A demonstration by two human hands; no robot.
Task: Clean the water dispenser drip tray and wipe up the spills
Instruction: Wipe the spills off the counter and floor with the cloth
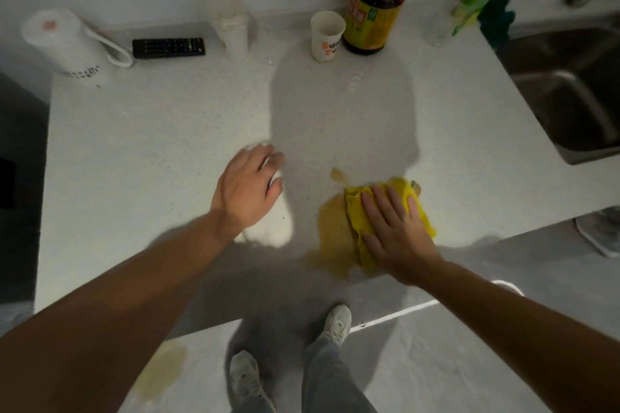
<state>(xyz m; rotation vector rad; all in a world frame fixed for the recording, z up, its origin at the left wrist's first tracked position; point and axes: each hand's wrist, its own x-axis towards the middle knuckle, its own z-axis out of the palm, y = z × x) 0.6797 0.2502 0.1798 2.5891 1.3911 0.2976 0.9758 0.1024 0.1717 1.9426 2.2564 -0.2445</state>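
A yellow cloth (357, 225) lies crumpled on the white countertop (151, 144) near its front edge. My right hand (396, 228) presses flat on the cloth, fingers spread. A yellow-brown spill (332, 238) spreads on the counter to the left of the cloth, with a small separate drop (337, 174) behind it. My left hand (250, 188) hovers or rests on the counter left of the spill, fingers apart and holding nothing. Another yellowish puddle (164, 369) lies on the floor below the counter edge. No drip tray is in view.
Along the back wall stand a white kettle (63, 43), a black remote (168, 48), a white lidded cup (231, 27), a paper cup (326, 35), a dark sauce bottle (372, 10) and a clear bottle (439, 23). A steel sink (570, 87) is at right. My shoes (335, 322) are below.
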